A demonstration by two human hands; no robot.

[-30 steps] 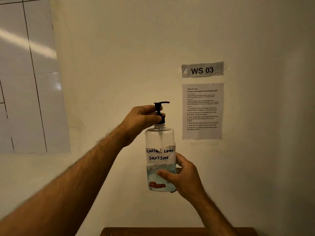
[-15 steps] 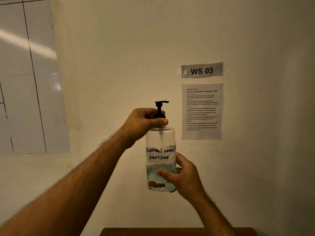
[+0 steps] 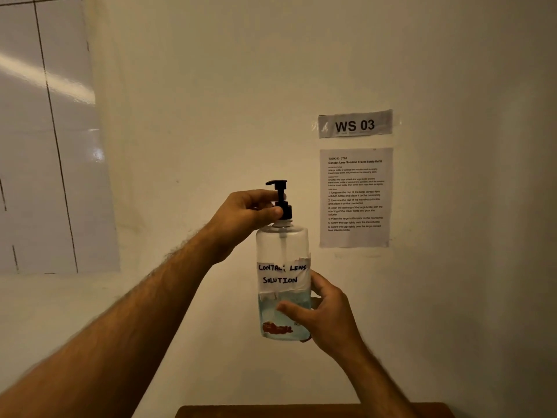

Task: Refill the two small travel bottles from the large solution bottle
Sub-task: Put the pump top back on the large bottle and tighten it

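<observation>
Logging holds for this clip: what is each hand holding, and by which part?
Both hold the large solution bottle. The left hand pinches the black pump cap at the collar; the right hand wraps the lower body.

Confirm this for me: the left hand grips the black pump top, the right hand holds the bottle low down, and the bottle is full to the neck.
Not full. The head view shows the bottle holds liquid only below its label. The left hand does grip the pump top, and the right hand holds the bottle low down.
</observation>
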